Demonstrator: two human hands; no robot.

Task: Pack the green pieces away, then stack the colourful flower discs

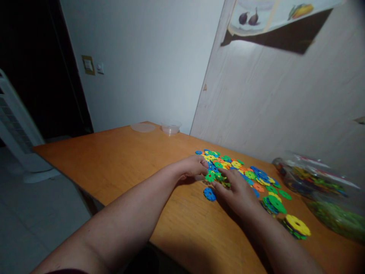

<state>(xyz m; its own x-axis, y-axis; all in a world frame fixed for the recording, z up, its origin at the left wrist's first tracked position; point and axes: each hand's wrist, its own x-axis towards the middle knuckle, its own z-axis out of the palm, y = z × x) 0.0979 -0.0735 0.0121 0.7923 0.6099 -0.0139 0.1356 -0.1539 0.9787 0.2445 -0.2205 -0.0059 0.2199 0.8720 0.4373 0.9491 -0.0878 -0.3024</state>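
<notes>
Table (114, 160) carries, at its far left, one flat lid (142, 127) and, just beside it, one clear bowl (171, 127). Next comes the left hand (194, 166), with its fingers bent and their tips at one green disc (210, 176); whether they pinch it, I am not able to say. One blue disc (209, 194) lies alone, nearer to the person than this green one. The right hand (235, 188) has its thumb and forefinger apart, with green and yellow pieces (226, 185) showing between them; whether it grips these is also unclear to me. Behind and beside both hands spreads one loose pile (236, 164) of blue, green, yellow and orange discs, which overlap too much for an exact count. More to the right stand two stacks, one with green top (277, 204) and one with yellow top (298, 225); their layers I cannot count. At the far right lie at least two clear bags (339, 217) with coloured contents. In my judgement, the work is only partly done: two stacks are made, while many discs remain loose.
</notes>
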